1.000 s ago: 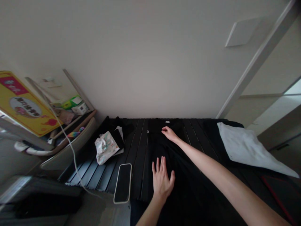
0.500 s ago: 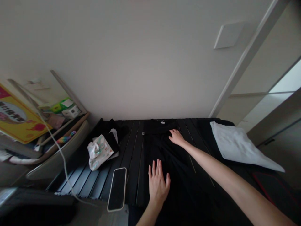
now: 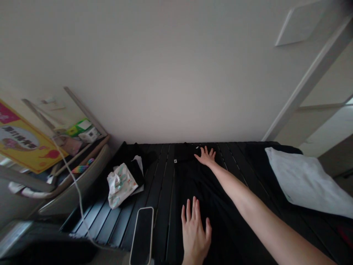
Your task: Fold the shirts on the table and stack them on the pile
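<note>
A black garment [image 3: 190, 180] with a waistband-like band at its far end, probably trousers, lies spread lengthwise on the black slatted table [image 3: 161, 191]. It has a small white tag at its left edge and a pale label near the top. My left hand [image 3: 195, 229] rests flat on the near part of the cloth, palm down, fingers stretched out. Farther off, my right hand [image 3: 206, 156] is spread open on the waistband area, close to the label. Neither hand grips anything. Dark cloth blends together at the bottom, so the garment's near end cannot be made out.
Left of the garment lie a phone [image 3: 142, 235] and a bundle of patterned white cloth [image 3: 121, 184] with black fabric. A white cloth [image 3: 306, 180] sits on dark fabric at right. A white cable [image 3: 78, 191] crosses the left side, before a cart-like holder [image 3: 91, 162]. Behind stands a wall [image 3: 176, 73].
My right hand has slid up to the waistband and spread its fingers. My left hand stays flat on the cloth. The view has shifted, with things appearing farther right.
</note>
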Demonstrator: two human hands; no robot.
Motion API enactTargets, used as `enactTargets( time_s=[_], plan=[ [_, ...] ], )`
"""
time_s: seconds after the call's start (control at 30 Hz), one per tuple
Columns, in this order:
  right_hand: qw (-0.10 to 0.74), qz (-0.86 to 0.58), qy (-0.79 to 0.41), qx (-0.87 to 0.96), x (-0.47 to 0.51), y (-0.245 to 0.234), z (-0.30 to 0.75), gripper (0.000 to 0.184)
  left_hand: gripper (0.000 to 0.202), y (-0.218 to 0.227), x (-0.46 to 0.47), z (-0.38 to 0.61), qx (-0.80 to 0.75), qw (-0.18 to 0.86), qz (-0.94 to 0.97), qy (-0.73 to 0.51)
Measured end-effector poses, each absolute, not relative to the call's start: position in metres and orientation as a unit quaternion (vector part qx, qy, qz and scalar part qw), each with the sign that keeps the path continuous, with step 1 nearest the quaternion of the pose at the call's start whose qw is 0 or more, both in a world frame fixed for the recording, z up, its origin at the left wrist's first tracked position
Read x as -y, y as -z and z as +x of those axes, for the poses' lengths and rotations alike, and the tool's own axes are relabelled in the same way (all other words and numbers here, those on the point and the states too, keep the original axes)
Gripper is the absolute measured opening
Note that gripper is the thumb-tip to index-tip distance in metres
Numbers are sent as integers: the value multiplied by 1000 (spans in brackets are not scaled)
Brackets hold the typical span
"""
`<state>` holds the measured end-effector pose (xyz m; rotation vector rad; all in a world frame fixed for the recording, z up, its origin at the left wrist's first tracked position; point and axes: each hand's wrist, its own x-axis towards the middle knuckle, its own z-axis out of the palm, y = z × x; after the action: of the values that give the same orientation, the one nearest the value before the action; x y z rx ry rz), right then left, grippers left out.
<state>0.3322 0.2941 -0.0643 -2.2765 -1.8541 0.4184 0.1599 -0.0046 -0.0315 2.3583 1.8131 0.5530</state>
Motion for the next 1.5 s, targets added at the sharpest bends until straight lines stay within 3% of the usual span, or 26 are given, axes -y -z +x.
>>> enactTargets(
  time_s=[0.2,0.4,0.63,0.8,1.2,1.37,1.5],
  plan=[
    [81,-731,-118,667,-309,73,344,82,65,40,0,160,-605,63,770,-194],
    [78,-661,-114,737,-323,65,399,56,65,44,-2,159,-602,61,773,-188],
    [62,-691,-89,715,-302,78,397,67,59,28,-2,162,-601,60,782,-156],
    [64,-676,-75,730,-242,80,372,71,58,27,1,163,-598,51,784,-156],
    [102,-550,-92,824,10,46,390,54,53,27,10,167,-579,24,793,-189],
    [71,-612,3,788,81,23,397,27,48,32,15,165,-565,-11,803,-188],
    [92,-635,42,766,101,-9,394,22,43,36,26,159,-548,-14,818,-175]
  ],
)
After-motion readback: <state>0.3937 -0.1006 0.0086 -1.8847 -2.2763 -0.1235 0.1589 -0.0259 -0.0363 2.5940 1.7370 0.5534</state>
